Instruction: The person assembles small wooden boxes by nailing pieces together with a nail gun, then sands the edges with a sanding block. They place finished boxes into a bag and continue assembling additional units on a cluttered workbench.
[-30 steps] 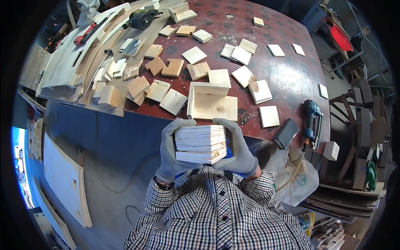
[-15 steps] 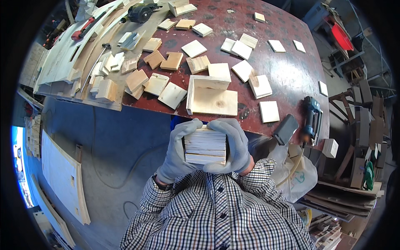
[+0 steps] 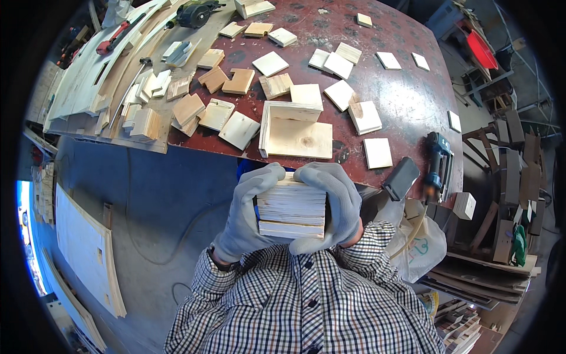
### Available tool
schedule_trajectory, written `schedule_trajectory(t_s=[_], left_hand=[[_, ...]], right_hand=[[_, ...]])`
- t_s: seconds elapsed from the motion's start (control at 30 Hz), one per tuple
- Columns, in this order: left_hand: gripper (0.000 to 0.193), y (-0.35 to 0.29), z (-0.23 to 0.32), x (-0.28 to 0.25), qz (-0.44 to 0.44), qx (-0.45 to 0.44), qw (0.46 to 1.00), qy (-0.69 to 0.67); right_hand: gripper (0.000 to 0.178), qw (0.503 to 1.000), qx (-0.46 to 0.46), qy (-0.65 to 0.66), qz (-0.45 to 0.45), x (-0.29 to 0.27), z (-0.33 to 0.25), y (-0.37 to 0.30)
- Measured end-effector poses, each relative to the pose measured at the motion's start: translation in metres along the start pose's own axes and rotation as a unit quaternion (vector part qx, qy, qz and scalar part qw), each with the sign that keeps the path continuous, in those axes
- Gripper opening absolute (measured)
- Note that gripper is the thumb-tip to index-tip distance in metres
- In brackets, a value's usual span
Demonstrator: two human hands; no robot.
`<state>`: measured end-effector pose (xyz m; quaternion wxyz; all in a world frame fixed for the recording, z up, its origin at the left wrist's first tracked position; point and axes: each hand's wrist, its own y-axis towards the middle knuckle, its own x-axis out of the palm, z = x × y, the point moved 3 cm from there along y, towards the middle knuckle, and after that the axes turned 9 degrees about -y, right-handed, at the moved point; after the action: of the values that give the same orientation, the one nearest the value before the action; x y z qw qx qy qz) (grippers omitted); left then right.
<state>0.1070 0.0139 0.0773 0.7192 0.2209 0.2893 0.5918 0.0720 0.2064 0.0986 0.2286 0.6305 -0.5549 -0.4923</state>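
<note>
Between my two gloved hands is a stack of thin, square plywood pieces (image 3: 292,209), its layered edges facing me. My left hand (image 3: 243,215), in a grey glove, is closed along the stack's left side. From the other side my right hand (image 3: 343,203) grips it, the thumb reaching over the top and fingers below. The stack is in front of my chest, just off the near table edge. Right beyond it, an L-shaped plywood piece with an upright wall (image 3: 306,143) sits at the edge of the dark red table (image 3: 407,106).
Loose plywood squares (image 3: 377,153) lie scattered over the table. A nail gun (image 3: 436,165) and a dark grey oblong object (image 3: 402,179) rest at the right edge. On the left are wood strips, a hammer (image 3: 144,61), a red-handled tool (image 3: 112,39) and a dark power tool (image 3: 197,15).
The stack stays in both hands and appears slightly larger and lower. My right hand has shifted a little outward with it. The table things have slid slightly left in view.
</note>
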Motion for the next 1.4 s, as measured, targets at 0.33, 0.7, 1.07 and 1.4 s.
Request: schedule_trajectory(t_s=[0.33, 0.7, 1.07, 1.4], left_hand=[[0.132, 0.000, -0.010, 0.021, 0.106, -0.131, 0.980, -0.101], [0.081, -0.078, -0.051, -0.027, 0.241, -0.273, 0.924, -0.116], [0.077, -0.103, -0.055, -0.058, 0.390, -0.254, 0.569, -0.678], [0.097, -0.047, -0.040, -0.048, 0.232, -0.181, 0.582, -0.758]], right_hand=[[0.117, 0.969, 0.232, 0.077, -0.025, 0.010, -0.003, -0.005], [0.070, 0.896, 0.324, -0.246, -0.179, -0.058, 0.047, -0.049], [0.111, 0.516, 0.667, -0.509, -0.174, -0.162, 0.120, -0.146], [0.084, 0.826, 0.532, -0.086, 0.167, -0.168, 0.088, -0.104]])
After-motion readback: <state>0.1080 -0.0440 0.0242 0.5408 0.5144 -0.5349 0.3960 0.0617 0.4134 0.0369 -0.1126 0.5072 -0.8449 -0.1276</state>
